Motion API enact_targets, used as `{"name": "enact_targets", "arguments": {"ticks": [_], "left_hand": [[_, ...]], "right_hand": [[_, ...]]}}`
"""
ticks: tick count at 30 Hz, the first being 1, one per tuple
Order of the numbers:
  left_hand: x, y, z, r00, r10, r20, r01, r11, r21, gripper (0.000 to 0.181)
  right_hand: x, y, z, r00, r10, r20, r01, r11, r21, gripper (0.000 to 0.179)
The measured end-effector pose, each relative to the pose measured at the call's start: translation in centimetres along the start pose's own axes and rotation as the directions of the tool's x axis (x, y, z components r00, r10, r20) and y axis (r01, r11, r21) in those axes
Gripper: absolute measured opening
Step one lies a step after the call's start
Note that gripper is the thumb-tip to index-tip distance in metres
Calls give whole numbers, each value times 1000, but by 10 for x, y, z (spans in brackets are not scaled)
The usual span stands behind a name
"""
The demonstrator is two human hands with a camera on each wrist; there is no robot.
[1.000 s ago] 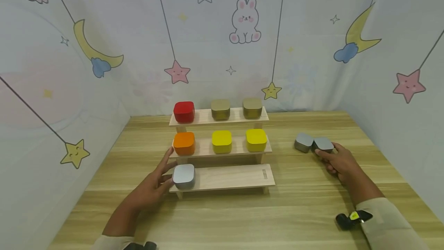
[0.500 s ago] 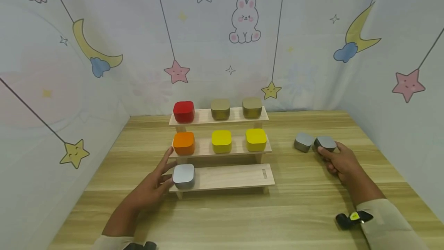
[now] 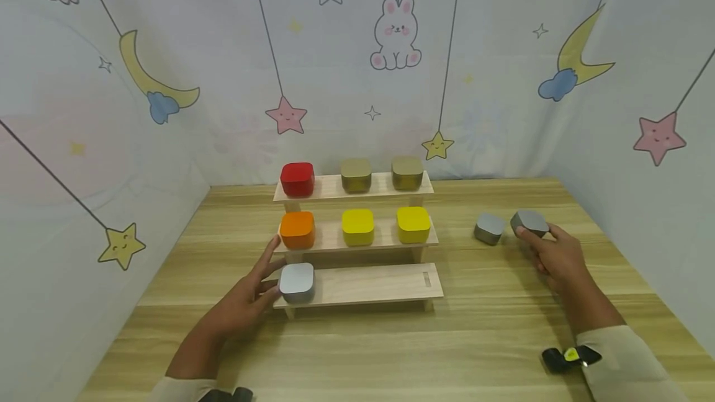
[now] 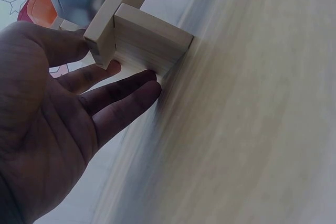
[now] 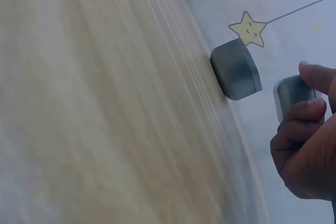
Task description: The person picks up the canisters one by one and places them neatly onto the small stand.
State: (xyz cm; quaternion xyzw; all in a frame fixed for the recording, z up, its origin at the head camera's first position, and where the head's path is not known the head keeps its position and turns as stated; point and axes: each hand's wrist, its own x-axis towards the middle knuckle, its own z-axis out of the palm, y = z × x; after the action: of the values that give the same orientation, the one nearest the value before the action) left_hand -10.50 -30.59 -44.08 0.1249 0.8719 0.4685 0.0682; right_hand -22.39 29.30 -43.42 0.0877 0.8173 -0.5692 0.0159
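My right hand (image 3: 558,256) pinches a grey square tin (image 3: 529,222) between thumb and fingers, tilted and held off the table. A second grey tin (image 3: 489,229) stands on the table just left of it; in the right wrist view the two tins are apart. At the left end of a three-step wooden rack (image 3: 368,284) is my left hand (image 3: 246,306), fingers spread and loosely straight. In the left wrist view its thumb touches the end of the bottom shelf and its fingertips lie by the shelf's leg (image 4: 149,40). A silver-grey tin (image 3: 297,282) sits on that shelf's left end.
On the middle shelf stand an orange tin (image 3: 297,230) and two yellow tins (image 3: 358,227). The top shelf bears a red tin (image 3: 298,180) and two dull gold tins (image 3: 355,175). A patterned cloth (image 3: 335,79) walls the table at the back and sides.
My right hand has lifted the grey tin and drawn it right, away from the second grey tin it was touching. The left hand has stayed at the rack.
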Motion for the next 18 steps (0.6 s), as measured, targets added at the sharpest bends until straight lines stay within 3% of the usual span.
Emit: {"name": "enact_targets", "arguments": {"ticks": [6, 10, 18], "left_hand": [[0, 0, 0, 1000, -1, 0, 1, 1000, 4, 106], [0, 0, 1, 1000, 6, -1, -6, 1000, 0, 106], [0, 0, 1, 1000, 7, -3, -7, 1000, 8, 106]], "right_hand": [[-7, -5, 1, 999, -47, -12, 48, 997, 56, 75], [-13, -8, 4, 994, -93, -52, 94, 996, 9, 65], [-26, -15, 12, 983, -177, -53, 173, 982, -71, 50]]}}
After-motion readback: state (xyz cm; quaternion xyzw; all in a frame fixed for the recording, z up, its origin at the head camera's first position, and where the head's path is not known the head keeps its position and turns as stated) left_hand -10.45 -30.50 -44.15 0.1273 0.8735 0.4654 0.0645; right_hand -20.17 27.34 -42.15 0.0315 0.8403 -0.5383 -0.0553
